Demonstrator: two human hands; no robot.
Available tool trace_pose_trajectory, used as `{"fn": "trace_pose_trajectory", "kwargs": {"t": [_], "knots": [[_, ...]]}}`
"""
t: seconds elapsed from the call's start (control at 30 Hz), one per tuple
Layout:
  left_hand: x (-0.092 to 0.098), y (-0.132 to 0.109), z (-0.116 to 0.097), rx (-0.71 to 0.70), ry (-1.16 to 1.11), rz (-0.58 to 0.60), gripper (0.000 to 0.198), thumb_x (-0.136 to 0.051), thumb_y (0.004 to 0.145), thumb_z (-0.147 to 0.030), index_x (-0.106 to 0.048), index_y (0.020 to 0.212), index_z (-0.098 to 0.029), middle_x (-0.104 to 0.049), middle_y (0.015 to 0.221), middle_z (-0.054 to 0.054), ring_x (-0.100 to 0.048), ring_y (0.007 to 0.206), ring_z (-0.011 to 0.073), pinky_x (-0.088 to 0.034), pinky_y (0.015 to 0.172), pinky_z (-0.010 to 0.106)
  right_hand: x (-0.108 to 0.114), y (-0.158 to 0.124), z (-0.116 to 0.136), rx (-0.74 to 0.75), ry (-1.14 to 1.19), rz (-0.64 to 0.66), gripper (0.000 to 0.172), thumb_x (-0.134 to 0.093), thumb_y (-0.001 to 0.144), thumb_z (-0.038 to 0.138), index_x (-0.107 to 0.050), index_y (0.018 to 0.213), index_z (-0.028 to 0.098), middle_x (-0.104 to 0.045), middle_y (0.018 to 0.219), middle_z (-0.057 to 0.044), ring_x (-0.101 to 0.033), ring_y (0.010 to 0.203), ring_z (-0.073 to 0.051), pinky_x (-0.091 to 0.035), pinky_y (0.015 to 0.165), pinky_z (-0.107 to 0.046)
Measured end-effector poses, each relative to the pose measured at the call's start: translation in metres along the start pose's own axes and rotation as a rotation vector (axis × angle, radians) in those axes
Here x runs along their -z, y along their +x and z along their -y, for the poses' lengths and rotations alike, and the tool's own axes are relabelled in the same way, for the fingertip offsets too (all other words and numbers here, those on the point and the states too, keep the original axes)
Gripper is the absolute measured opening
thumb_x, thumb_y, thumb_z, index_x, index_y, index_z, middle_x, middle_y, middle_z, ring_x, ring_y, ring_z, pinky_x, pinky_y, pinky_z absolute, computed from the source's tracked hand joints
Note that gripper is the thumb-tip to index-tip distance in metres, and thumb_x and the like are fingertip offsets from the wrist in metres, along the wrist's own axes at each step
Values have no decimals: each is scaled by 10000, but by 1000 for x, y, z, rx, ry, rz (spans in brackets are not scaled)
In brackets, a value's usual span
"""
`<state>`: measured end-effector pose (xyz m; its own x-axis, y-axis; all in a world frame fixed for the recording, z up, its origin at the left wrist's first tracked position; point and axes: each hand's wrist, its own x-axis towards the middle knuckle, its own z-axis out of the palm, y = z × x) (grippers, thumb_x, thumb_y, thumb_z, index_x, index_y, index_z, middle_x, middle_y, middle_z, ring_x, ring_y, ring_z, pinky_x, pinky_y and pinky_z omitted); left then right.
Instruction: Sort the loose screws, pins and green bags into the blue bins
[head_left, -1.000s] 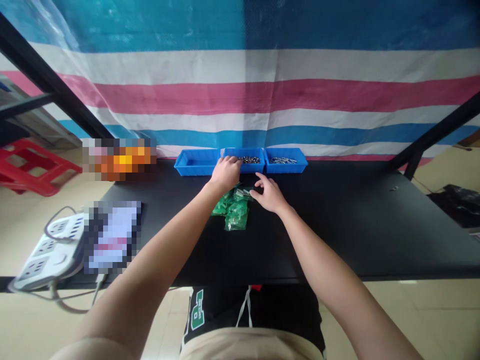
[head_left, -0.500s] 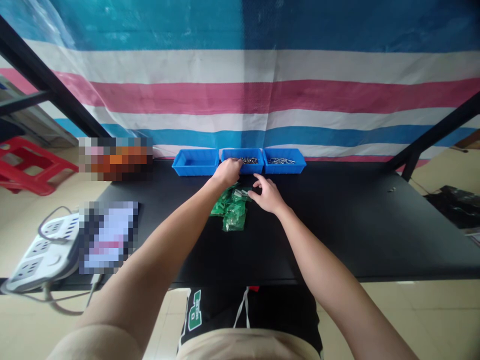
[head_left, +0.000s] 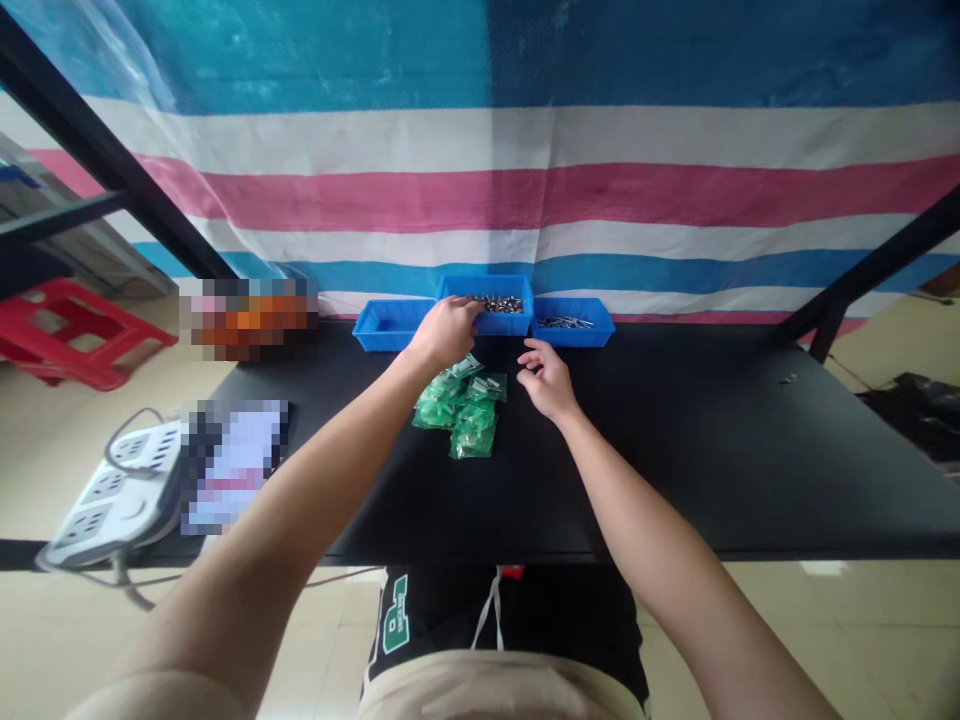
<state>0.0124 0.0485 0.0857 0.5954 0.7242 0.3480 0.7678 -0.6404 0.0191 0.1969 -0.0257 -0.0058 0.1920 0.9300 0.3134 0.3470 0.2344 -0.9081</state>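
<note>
My left hand [head_left: 448, 332] grips the left side of the middle blue bin [head_left: 504, 324], which is lifted above its two neighbours. Inside it lie many small metal pieces [head_left: 501, 303], too small to name. My right hand [head_left: 551, 382] hovers over the table in front of the bins, fingers apart and holding nothing. Between and below the hands lies a pile of small green plastic packets [head_left: 472, 430]; some show light-coloured pieces inside. On the right stands another blue bin [head_left: 574, 338] with thin metal pins or screws. The left blue bin [head_left: 380, 341] is partly behind my left hand.
A white power strip [head_left: 124, 490] with cables lies at the table's left edge, beside a blurred-out flat object [head_left: 236, 470]. Behind it is a blurred orange item [head_left: 259, 320]. A striped sheet [head_left: 675, 190] hangs behind the black table [head_left: 712, 440]. Small bits lie far right.
The middle bin has risen off the table in my left hand. My right hand has drawn back to the right, away from the green packets. The view has shifted slightly.
</note>
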Motion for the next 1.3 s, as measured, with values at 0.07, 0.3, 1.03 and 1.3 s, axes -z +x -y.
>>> {"fn": "trace_pose_trajectory", "kwargs": {"t": [0.07, 0.3, 1.03, 1.3], "knots": [[7, -8, 0, -37, -29, -59, 340, -531, 798, -108, -674, 1104, -137, -687, 1021, 120, -640, 1017, 274, -528, 897, 384, 4, 3, 0, -80, 184, -65, 510, -554, 663, 369, -587, 1140, 193, -670, 908, -60, -608, 818, -224, -488, 693, -355], [16, -41, -13, -207, -103, -115, 337, -514, 793, -70, -678, 1076, -150, -682, 931, 99, -626, 956, 246, -513, 862, 392, 17, 5, 19, -341, 762, 64, 618, -551, 680, 665, -532, 1144, 257, -668, 830, -27, -656, 707, -234, -491, 479, -307], [-14, -77, -22, 248, -205, -287, 449, -571, 856, -421, -579, 1227, -167, -608, 1197, 143, -547, 1153, 305, -446, 988, 460, 20, 11, 19, -562, 901, -21, 337, -560, 610, 303, -648, 913, 185, -697, 754, -28, -629, 641, -206, -520, 489, -315], [-19, -85, -26, 248, -76, 340, 1119, -513, 611, -908, -383, 1493, -231, -285, 1589, 138, -163, 1468, 442, -203, 1160, 578, 19, 10, 20, -529, 748, -166, 327, -608, 507, 271, -641, 818, 176, -602, 572, 14, -550, 508, -169, -519, 466, -332]]}}
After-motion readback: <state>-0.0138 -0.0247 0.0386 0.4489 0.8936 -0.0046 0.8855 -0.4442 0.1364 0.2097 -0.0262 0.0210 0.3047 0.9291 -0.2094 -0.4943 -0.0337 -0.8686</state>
